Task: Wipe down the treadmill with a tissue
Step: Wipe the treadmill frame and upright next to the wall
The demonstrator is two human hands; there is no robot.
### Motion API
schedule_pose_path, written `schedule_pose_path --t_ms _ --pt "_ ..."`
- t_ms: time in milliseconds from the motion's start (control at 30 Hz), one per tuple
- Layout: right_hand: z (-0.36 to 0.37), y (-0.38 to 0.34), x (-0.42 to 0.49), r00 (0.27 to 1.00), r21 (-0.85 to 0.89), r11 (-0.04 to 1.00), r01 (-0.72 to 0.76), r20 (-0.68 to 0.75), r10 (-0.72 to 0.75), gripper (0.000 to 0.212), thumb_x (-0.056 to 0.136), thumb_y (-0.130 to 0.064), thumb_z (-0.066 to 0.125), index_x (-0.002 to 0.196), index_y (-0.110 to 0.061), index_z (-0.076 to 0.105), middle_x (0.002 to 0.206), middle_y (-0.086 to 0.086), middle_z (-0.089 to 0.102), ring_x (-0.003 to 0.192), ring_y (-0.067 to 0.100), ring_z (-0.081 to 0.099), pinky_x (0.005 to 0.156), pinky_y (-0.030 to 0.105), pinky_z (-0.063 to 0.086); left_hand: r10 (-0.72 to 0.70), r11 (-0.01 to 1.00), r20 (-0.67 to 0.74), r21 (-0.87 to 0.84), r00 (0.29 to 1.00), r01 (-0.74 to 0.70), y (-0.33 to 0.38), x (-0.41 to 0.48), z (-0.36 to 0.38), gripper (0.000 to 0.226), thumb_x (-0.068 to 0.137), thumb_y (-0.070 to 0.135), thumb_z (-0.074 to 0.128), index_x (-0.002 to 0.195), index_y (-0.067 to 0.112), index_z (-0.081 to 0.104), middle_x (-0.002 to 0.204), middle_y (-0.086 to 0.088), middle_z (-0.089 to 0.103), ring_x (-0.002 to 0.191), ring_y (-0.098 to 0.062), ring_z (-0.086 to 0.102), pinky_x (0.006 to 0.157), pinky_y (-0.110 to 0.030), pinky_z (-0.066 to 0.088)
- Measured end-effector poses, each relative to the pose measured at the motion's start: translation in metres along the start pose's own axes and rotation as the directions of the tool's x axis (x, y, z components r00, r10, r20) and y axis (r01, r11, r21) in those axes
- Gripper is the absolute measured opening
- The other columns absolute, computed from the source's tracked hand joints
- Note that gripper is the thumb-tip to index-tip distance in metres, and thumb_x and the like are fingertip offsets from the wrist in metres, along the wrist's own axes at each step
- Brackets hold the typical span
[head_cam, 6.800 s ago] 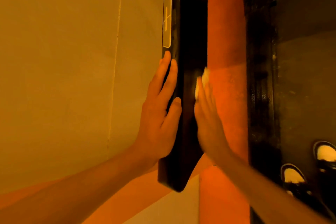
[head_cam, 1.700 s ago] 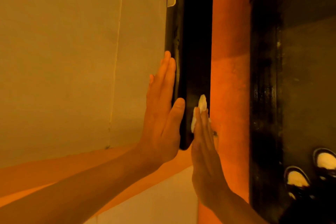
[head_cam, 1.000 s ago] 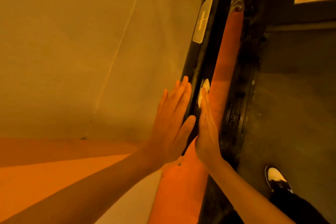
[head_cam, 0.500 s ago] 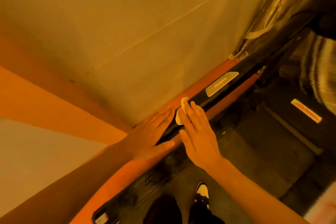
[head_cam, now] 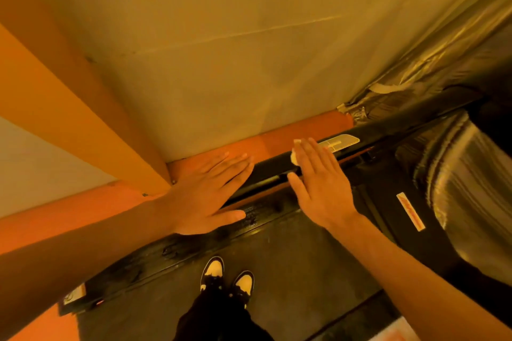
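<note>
Seemingly mid-job; pressing tissue (head_cam: 294, 157) under flat right hand (head_cam: 321, 183) onto treadmill rail (head_cam: 266, 169); bracing with flat left hand (head_cam: 205, 194) alongside; rail beyond probably unwiped.

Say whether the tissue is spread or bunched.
Bunched: the tissue pokes out as a small lump beneath flat fingers of the right hand.

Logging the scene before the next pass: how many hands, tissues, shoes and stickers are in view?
Hands: 2, left hand and right hand
Tissue: 1, under the right hand
Shoes: 2, left shoe and right shoe
Stickers: 3, pale sticker, orange sticker, small corner sticker
Total: 8
</note>
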State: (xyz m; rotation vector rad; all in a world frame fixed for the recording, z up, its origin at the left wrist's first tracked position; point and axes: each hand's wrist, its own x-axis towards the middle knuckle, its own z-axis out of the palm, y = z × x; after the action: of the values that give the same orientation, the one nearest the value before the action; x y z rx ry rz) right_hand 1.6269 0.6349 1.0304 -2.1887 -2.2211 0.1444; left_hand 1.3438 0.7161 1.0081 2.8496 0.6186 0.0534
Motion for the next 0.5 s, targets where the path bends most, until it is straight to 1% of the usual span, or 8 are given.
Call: schedule_pose_path --t_ms 67,133,233,300,333,367,433,500 --pt "-0.003 0.002 0.003 0.989 0.04 0.988 -0.146 -0.018 0.147 0.09 0.101 -0.064 -0.011 0.164 -0.008 0.022 0.171 0.01 0.021 0.161 0.022 0.008 0.13 0.037 -0.002 0.011 1.0 0.017 -0.015 1.0 -0.01 -0.001 0.0 -0.001 0.089 0.104 0.071 0.011 0.165 0.008 0.0 0.174 -0.01 0.0 0.16 -0.02 -0.006 0.129 -0.043 -0.002" --pt "-0.001 -0.032 -0.001 0.987 0.109 0.981 -0.161 -0.013 0.163 0.087 0.102 -0.061 -0.012 0.164 -0.009 0.019 0.172 0.01 0.016 0.161 0.021 0.003 0.13 0.039 -0.004 0.018 0.999 0.009 -0.027 1.0 -0.018 -0.001 -0.001 0.0 0.09 0.103 0.072 0.011 0.165 0.009 -0.002 0.174 -0.01 -0.001 0.16 -0.02 -0.006 0.129 -0.043 -0.003" --pt "0.003 -0.07 -0.018 0.998 0.167 0.984 0.059 0.01 -0.062 0.073 0.109 -0.052 0.001 0.163 -0.009 0.022 0.171 0.009 0.019 0.161 0.023 0.007 0.13 0.046 0.007 0.031 0.999 -0.009 -0.042 0.999 -0.031 -0.001 -0.001 0.001 0.09 0.103 0.072 0.013 0.165 0.009 -0.004 0.173 -0.01 -0.001 0.16 -0.02 -0.006 0.129 -0.043 -0.004" --pt "-0.003 -0.048 -0.018 0.978 0.115 0.974 0.197 0.052 -0.204 0.071 0.11 -0.054 0.005 0.164 -0.01 0.021 0.172 0.007 0.019 0.16 0.022 0.009 0.13 0.046 0.012 0.035 0.998 -0.013 -0.047 0.999 -0.036 -0.002 -0.002 0.001 0.091 0.103 0.073 0.014 0.165 0.008 -0.003 0.173 -0.011 -0.001 0.16 -0.02 -0.006 0.129 -0.043 -0.003" --pt "-0.006 -0.028 -0.014 0.977 0.078 0.978 0.194 0.071 -0.2 0.073 0.109 -0.057 0.006 0.164 -0.011 0.021 0.171 0.007 0.02 0.16 0.022 0.01 0.13 0.047 0.014 0.04 0.998 -0.01 -0.042 0.999 -0.04 -0.002 -0.002 0.001 0.091 0.103 0.073 0.015 0.165 0.008 -0.003 0.173 -0.011 -0.001 0.161 -0.021 -0.005 0.129 -0.044 -0.002" --pt "-0.009 -0.007 -0.008 0.987 0.042 0.989 0.14 0.073 -0.142 0.077 0.107 -0.061 0.004 0.164 -0.012 0.023 0.171 0.008 0.022 0.16 0.022 0.012 0.129 0.047 0.016 0.045 0.998 -0.007 -0.034 0.999 -0.045 -0.002 -0.001 0.0 0.092 0.103 0.073 0.016 0.165 0.007 -0.002 0.173 -0.011 -0.001 0.161 -0.021 -0.005 0.129 -0.044 -0.001" --pt "-0.018 0.034 0.01 0.996 0.008 0.997 -0.074 0.041 0.074 0.09 0.102 -0.067 -0.003 0.162 -0.009 0.03 0.169 0.011 0.029 0.159 0.024 0.015 0.13 0.047 0.013 0.05 0.998 -0.011 -0.027 0.999 -0.051 -0.001 0.0 0.0 0.093 0.103 0.074 0.018 0.165 0.007 -0.001 0.173 -0.011 0.001 0.161 -0.021 -0.003 0.129 -0.043 -0.001" --pt "-0.02 0.04 0.022 0.968 0.026 0.968 -0.25 0.018 0.249 0.103 0.096 -0.071 -0.013 0.158 -0.006 0.038 0.165 0.013 0.036 0.158 0.026 0.019 0.13 0.045 0.008 0.049 0.998 -0.015 -0.024 0.999 -0.049 -0.001 0.0 0.001 0.095 0.102 0.075 0.021 0.165 0.007 0.001 0.173 -0.011 0.003 0.161 -0.021 0.0 0.129 -0.041 -0.003"
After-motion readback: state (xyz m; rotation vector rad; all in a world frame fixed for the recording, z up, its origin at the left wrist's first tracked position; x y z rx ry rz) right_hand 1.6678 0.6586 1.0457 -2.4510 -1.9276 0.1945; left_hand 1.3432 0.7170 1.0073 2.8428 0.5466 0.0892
